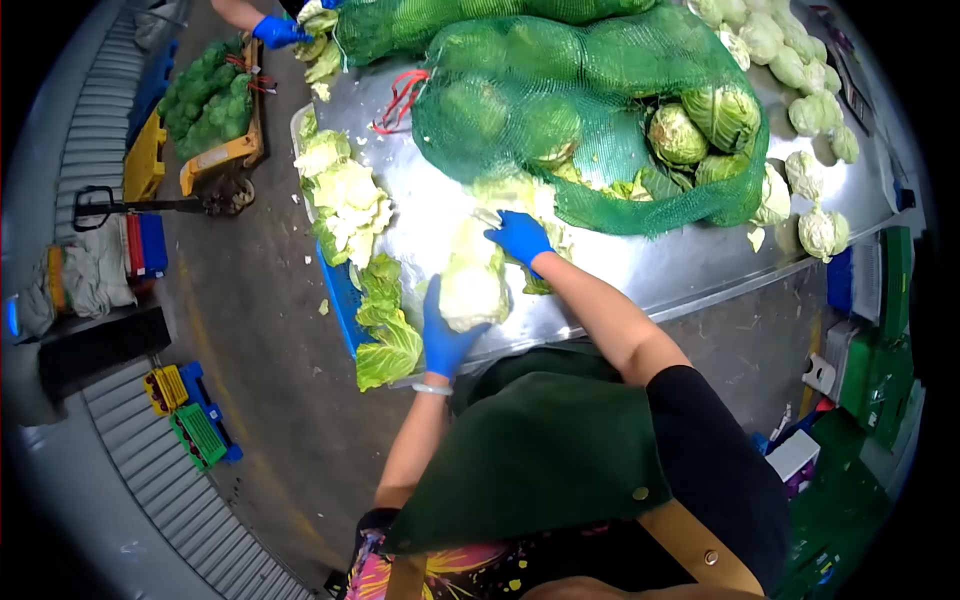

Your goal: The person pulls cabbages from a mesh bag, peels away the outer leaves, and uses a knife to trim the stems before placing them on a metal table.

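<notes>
My left hand (450,335), in a blue glove, is cupped round the lower left side of a pale, trimmed cabbage (473,293) near the table's front edge. Just above and to the right of it is my right hand (522,240), also blue-gloved, its fingers curled over loose pale leaves. Whatever those fingers hold, if anything, is hidden and blurred. A green mesh sack (600,130) of cabbages lies beyond both hands, and its opening shows several bare heads (678,135). A red tie (400,100) lies at the sack's left end.
Stripped leaves (345,200) heap over a blue crate (338,290) at the metal table's left edge. Pale cabbages (800,70) line the right side. Another person's blue-gloved hand (280,32) is at upper left. A pallet truck (150,205) and roller conveyors (165,460) stand left.
</notes>
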Demonstrator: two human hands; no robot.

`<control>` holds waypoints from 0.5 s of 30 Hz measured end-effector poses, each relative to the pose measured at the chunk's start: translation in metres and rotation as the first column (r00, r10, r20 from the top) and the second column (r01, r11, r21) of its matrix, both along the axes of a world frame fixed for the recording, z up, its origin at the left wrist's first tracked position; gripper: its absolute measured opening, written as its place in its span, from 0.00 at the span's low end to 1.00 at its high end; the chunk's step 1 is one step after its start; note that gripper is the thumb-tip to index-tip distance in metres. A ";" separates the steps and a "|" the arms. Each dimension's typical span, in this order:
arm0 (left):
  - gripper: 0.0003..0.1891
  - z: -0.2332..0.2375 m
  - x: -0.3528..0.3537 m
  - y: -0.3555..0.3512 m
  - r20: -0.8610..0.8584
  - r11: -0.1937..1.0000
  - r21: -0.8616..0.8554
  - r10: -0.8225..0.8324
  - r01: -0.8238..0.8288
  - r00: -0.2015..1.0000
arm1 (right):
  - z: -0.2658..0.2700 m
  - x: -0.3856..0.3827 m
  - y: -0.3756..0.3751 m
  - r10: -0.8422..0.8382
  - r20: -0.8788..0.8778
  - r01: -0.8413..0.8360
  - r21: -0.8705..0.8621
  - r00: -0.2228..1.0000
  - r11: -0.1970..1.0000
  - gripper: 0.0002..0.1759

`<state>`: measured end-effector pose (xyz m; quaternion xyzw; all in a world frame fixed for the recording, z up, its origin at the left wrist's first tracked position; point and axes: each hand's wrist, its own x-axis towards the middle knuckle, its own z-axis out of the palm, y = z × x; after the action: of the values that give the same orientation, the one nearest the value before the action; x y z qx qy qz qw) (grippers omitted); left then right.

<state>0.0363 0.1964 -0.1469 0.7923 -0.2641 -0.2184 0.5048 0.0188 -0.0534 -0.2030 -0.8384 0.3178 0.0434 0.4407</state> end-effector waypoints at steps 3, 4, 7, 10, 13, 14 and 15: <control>0.59 -0.003 -0.008 0.005 -0.136 0.987 -0.062 0.136 -0.146 0.981 | 0.027 -0.003 0.005 0.036 0.002 -0.036 0.065 0.999 0.997 0.42; 0.59 0.000 -0.013 0.004 -0.147 0.987 -0.056 0.143 -0.153 0.979 | 0.066 -0.008 0.005 0.000 0.041 -0.008 0.200 0.999 0.980 0.44; 0.59 0.000 -0.015 -0.012 -0.228 0.935 -0.096 0.313 -0.341 0.922 | 0.100 -0.029 0.015 0.013 -0.014 -0.008 0.280 1.000 0.960 0.45; 0.58 -0.009 -0.020 -0.018 -0.038 0.951 -0.020 0.309 -0.310 0.950 | 0.069 -0.049 0.045 0.108 0.023 -0.111 0.195 0.994 0.974 0.43; 0.57 0.003 -0.023 -0.019 -0.015 0.955 -0.035 0.294 -0.294 0.956 | 0.061 -0.052 0.029 0.207 0.086 -0.219 0.158 0.974 0.963 0.36; 0.57 0.012 -0.022 -0.019 -0.123 0.947 -0.052 0.309 -0.317 0.943 | 0.054 -0.053 0.024 0.154 0.136 -0.173 0.147 0.979 0.974 0.29; 0.58 0.018 -0.022 -0.018 -0.231 0.938 -0.067 0.316 -0.339 0.920 | 0.049 -0.055 0.019 0.093 0.129 -0.104 0.086 0.987 0.991 0.23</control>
<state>0.0147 0.1787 -0.1293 0.7690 -0.0824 -0.2014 0.6011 -0.0359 -0.0343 -0.1536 -0.8328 0.2456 0.0274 0.4953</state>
